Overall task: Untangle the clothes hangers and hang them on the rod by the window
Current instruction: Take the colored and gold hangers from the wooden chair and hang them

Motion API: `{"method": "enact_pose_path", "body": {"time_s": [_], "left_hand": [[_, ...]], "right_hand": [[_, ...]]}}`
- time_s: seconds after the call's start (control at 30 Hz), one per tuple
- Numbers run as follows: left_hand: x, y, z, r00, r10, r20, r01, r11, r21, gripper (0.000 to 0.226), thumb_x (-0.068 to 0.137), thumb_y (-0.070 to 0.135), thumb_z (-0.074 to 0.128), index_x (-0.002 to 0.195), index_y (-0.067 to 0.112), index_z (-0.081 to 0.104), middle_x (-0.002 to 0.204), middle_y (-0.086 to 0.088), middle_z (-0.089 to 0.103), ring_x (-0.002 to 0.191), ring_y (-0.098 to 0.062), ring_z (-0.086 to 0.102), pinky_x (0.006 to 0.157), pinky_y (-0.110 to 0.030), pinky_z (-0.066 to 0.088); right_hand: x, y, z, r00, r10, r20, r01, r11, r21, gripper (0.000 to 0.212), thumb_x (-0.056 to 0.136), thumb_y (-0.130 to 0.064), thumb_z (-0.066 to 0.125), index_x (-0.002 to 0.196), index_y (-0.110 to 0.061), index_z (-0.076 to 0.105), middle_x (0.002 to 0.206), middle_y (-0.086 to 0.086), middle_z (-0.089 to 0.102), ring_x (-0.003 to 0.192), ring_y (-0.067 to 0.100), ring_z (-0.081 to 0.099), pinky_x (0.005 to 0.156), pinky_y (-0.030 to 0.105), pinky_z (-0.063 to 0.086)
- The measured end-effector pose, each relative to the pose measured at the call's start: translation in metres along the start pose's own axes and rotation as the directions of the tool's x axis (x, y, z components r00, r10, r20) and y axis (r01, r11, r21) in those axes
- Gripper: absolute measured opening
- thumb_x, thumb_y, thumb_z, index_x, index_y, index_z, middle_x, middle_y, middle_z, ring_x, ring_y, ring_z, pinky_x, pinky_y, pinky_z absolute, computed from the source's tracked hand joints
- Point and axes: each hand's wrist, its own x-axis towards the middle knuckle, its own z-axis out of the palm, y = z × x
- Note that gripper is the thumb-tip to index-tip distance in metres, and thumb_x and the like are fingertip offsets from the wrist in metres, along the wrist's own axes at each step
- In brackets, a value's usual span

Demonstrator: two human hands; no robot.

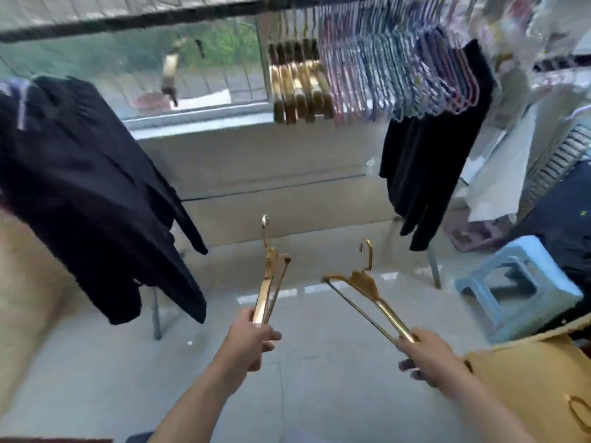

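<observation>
Window (134, 59), wide, behind a dark rod (128, 24) that crosses the top of the view. Black garment (89, 193), large, hanging at left; second black garment (431, 148) at right. Row of pastel hangers (399, 68) crowding the rod's right half, with a cluster of gold hangers (299, 87) already hung just beside them. Blue plastic stool (511, 282) on the floor, right. Left gold hanger (270, 276), held by one end, hook up, fingers of the left hand (252, 343) curled round its arm. Right gold hanger (364, 298), tilted, the right hand (428, 356) gripping its end likewise. The two are well apart, seemingly untangled. Risk: gripped at one end, either may swing and snag its hook on hung hangers while being lifted to the rod.
</observation>
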Motion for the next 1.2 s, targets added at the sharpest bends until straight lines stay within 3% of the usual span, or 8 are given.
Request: {"method": "enact_pose_path", "body": {"time_s": [0.13,0.27,0.47,0.67,0.77,0.9,1.0,1.2], "left_hand": [[-0.004,0.034,-0.072,0.995,0.099,0.023,-0.099,0.995,-0.016,0.044,0.089,0.0,0.058,0.125,0.025,0.049,0.098,-0.012,0.066,0.082,-0.023,0.064,0.047,-0.025,0.041],[-0.001,0.078,-0.114,0.983,0.185,0.009,-0.184,0.979,-0.086,0.037,0.095,0.003,0.053,0.13,0.013,0.048,0.111,-0.013,0.062,0.099,-0.028,0.072,0.085,-0.041,0.062],[0.005,0.162,-0.147,0.975,0.211,-0.073,-0.218,0.972,-0.093,0.034,0.096,0.005,0.054,0.129,0.01,0.048,0.11,-0.014,0.062,0.097,-0.026,0.073,0.082,-0.04,0.063],[0.014,0.257,-0.138,0.973,0.189,-0.133,-0.216,0.95,-0.225,0.034,0.093,0.004,0.055,0.127,0.0,0.054,0.102,-0.016,0.066,0.096,-0.029,0.075,0.087,-0.044,0.061],[0.02,0.294,-0.136,0.958,0.25,-0.14,-0.281,0.915,-0.29,0.033,0.091,0.004,0.055,0.124,-0.001,0.054,0.112,-0.017,0.062,0.092,-0.028,0.076,0.085,-0.045,0.062],[0.028,0.325,-0.139,0.939,0.293,-0.181,-0.336,0.893,-0.299,0.028,0.089,0.004,0.054,0.116,0.002,0.06,0.114,-0.017,0.063,0.093,-0.027,0.076,0.086,-0.044,0.062],[0.034,0.341,-0.144,0.935,0.303,-0.187,-0.347,0.893,-0.286,0.027,0.089,0.004,0.053,0.115,0.001,0.062,0.113,-0.016,0.063,0.087,-0.024,0.076,0.085,-0.042,0.06],[0.052,0.348,-0.165,0.919,0.358,-0.166,-0.391,0.883,-0.259,0.026,0.09,0.005,0.054,0.115,0.0,0.06,0.114,-0.013,0.061,0.096,-0.029,0.075,0.088,-0.045,0.06]], "right_hand": [[-0.029,-0.097,0.047,0.994,-0.081,0.071,0.085,0.995,-0.058,0.017,0.093,-0.029,0.066,0.1,-0.015,0.061,0.075,0.012,0.066,0.056,0.019,0.047,0.047,0.027,0.035],[-0.053,-0.187,0.063,0.967,-0.193,0.169,0.204,0.978,-0.052,0.015,0.097,-0.022,0.057,0.106,-0.01,0.057,0.083,0.012,0.059,0.059,0.018,0.046,0.045,0.023,0.032],[-0.059,-0.277,0.067,0.909,-0.349,0.227,0.347,0.936,0.049,0.015,0.096,-0.013,0.053,0.108,-0.004,0.056,0.091,0.017,0.064,0.076,0.024,0.056,0.066,0.035,0.043],[-0.037,-0.355,0.043,0.88,-0.45,0.151,0.421,0.887,0.192,0.017,0.091,-0.009,0.054,0.106,-0.002,0.059,0.081,0.014,0.07,0.078,0.031,0.071,0.071,0.044,0.049],[-0.033,-0.405,0.019,0.851,-0.513,0.115,0.476,0.844,0.245,0.019,0.095,-0.006,0.052,0.112,0.002,0.053,0.092,0.017,0.069,0.085,0.035,0.076,0.085,0.055,0.059],[-0.035,-0.476,-0.008,0.819,-0.565,0.099,0.527,0.809,0.26,0.029,0.099,-0.005,0.051,0.125,0.006,0.046,0.112,0.022,0.06,0.079,0.03,0.076,0.07,0.045,0.064],[-0.038,-0.521,-0.011,0.826,-0.56,0.066,0.539,0.818,0.199,0.028,0.102,-0.014,0.05,0.124,0.003,0.046,0.102,0.023,0.067,0.064,0.026,0.072,0.058,0.036,0.06],[-0.027,-0.576,0.02,0.816,-0.576,-0.044,0.569,0.788,0.234,0.038,0.103,-0.02,0.052,0.132,0.005,0.047,0.097,0.018,0.062,0.067,0.023,0.066,0.058,0.038,0.063]]}}
